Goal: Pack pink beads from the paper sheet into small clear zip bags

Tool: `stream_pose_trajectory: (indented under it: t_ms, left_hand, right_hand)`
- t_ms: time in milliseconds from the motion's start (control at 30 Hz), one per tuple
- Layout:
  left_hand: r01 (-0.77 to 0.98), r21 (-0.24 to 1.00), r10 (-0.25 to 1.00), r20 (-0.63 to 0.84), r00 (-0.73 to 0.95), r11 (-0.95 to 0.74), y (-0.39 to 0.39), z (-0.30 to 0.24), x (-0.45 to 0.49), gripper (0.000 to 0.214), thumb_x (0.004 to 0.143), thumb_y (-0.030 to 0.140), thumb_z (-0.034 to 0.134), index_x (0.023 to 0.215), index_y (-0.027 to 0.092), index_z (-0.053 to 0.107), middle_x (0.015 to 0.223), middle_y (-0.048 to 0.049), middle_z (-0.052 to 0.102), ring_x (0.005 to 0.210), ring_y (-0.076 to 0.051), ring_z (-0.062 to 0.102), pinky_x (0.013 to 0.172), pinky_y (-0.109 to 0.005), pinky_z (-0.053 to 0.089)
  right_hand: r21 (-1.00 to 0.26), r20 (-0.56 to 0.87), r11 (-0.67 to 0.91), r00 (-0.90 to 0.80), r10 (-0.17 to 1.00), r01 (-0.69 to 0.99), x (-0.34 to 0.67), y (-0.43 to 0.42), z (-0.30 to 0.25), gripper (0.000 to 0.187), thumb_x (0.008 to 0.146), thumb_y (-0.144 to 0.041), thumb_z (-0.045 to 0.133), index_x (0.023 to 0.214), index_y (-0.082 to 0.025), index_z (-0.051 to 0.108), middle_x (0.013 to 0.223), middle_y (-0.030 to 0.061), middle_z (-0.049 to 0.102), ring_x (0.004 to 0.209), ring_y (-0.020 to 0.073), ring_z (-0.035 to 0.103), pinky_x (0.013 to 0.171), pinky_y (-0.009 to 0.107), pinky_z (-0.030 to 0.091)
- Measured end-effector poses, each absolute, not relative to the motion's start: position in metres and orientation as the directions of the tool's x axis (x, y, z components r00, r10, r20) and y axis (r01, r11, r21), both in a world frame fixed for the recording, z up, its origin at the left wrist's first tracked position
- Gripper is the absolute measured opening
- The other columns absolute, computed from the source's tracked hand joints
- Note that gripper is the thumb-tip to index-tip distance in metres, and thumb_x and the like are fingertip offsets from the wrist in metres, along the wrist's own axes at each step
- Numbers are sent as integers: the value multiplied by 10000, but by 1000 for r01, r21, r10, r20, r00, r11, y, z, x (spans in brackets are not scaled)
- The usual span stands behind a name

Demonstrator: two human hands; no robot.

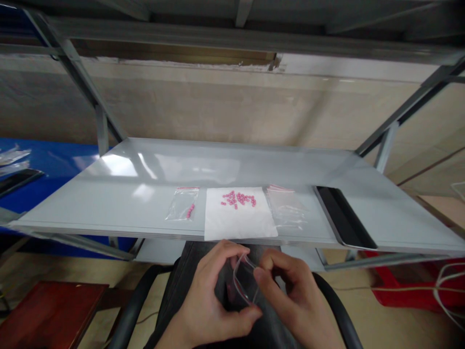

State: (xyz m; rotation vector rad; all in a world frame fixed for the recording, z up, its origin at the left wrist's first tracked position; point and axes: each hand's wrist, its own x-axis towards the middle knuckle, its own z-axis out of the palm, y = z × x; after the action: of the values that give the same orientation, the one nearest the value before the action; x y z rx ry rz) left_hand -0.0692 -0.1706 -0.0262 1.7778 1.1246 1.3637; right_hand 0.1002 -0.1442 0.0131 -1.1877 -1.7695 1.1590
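Both hands work low over dark trousers, just in front of the shelf edge. The left hand (209, 291) is curled, its fingertips closing on the upper left edge of a small clear plastic bag (245, 280). The right hand (286, 291) pinches the bag's right side between thumb and bent index finger. With 2 hands gripping opposite edges, the thin plastic is held slightly bowed and steady between them. The bag stands tilted, with a pink-red line along its rim; whether anything lies inside it is hard to tell.

On the pale metal shelf (181, 165), a white paper sheet (240, 223) holds a loose cluster of pink beads (237, 198) near its far edge. Left of the paper, a flat clear bag (178, 203) holds a short row of pink beads (190, 211) in its lower right corner. Right of the paper lie more clear bags (285, 208), and beyond them a black tray (343, 218). Black chair arms (134, 310) curve up on both sides of the person.
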Motion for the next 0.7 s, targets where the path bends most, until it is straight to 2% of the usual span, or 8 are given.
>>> stream_pose_trajectory:
  t_ms: [100,167,200,300,400,467,600,700]
  left_hand:
    - [264,859,897,435,77,-439,-171,-24,-68,590,662,249,747,1214,293,545,1011,-16,672,871,-211,663,742,-328,537]
    - [312,841,891,452,44,-442,-172,-24,-67,538,693,258,760,1189,279,552,988,-23,675,848,-212,668,729,-333,544]
    - [350,824,885,465,27,-444,-173,-24,-67,519,715,271,774,1184,272,553,981,-28,678,838,-213,669,722,-335,546]
    - [484,738,850,526,26,-471,-174,-25,-67,526,765,316,808,1218,257,548,1016,-56,693,878,-235,679,747,-360,558]
    - [552,669,827,557,71,-498,-176,-25,-68,534,786,307,796,1253,248,542,1067,-79,704,934,-264,682,778,-393,561]
    - [552,665,828,554,87,-503,-176,-24,-67,508,788,276,781,1239,248,550,1063,-75,710,927,-262,683,770,-392,561]
    - [496,716,843,534,65,-492,-174,-21,-62,487,740,170,772,1178,256,577,1048,-49,715,931,-239,685,798,-375,565]
    - [404,788,872,486,54,-464,-173,-19,-61,498,711,144,763,1164,267,596,1049,-34,716,935,-226,687,809,-357,565]
  right_hand:
    - [-905,259,332,-275,926,266,104,-149,20,149,887,-277,551,752,-214,553,817,45,606,777,200,621,672,293,499]
    - [-830,386,453,-252,887,324,105,-154,21,47,848,-264,607,830,-223,623,1058,98,629,964,255,648,800,359,536]
    - [-781,422,498,-270,866,377,106,-156,21,55,823,-269,651,862,-231,653,1163,113,611,1025,280,643,842,389,542]
    - [-650,439,571,-365,821,501,103,-161,15,244,746,-315,772,970,-245,705,1383,139,527,1136,351,621,896,468,561]
    - [-605,435,596,-408,803,528,97,-163,7,319,738,-300,761,1044,-225,708,1467,155,485,1245,399,573,944,526,561]
    - [-622,402,592,-440,803,513,93,-163,1,309,761,-255,711,1068,-226,705,1485,146,482,1277,389,561,968,528,560]
    - [-711,321,521,-440,838,473,92,-162,-5,220,841,-189,602,1028,-235,709,1502,112,477,1266,313,589,983,440,571]
    - [-758,329,505,-428,842,413,95,-163,-1,178,863,-190,600,982,-233,725,1462,110,526,1244,292,610,959,385,583]
